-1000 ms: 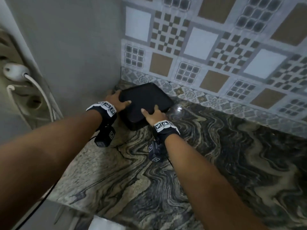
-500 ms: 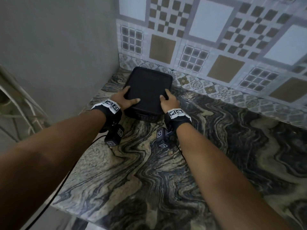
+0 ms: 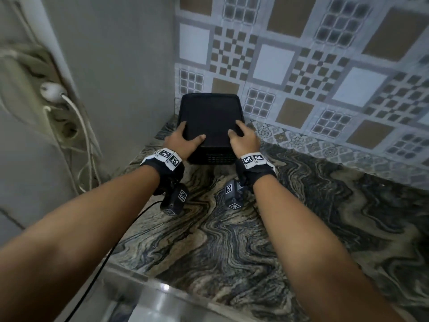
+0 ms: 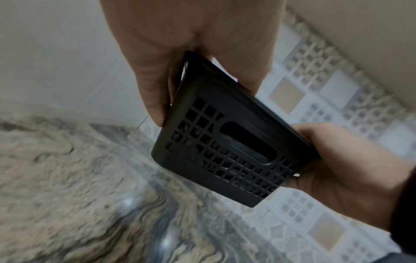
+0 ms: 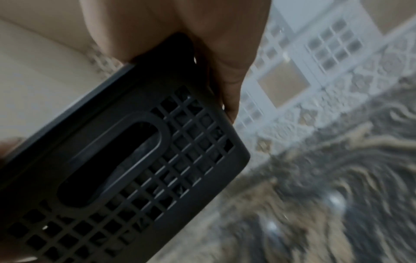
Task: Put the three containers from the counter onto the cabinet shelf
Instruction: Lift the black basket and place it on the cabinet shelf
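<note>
A black lidded container with lattice sides hangs a little above the marble counter, in the corner by the tiled wall. My left hand grips its left edge, thumb on the lid and fingers down the side. My right hand grips the right edge the same way. In the left wrist view the container shows its handle slot, with my left hand on one side and my right hand on the other. In the right wrist view my right hand clasps the container. No other container or cabinet shelf is in view.
A grey wall stands close on the left, and the patterned tiled wall is behind. A socket with a white plug and loose cables hangs at far left. The counter runs to the right, and its front edge is near me.
The container was turned square to me and has come up off the counter between both hands. My hands shifted from its near corners to its left and right edges.
</note>
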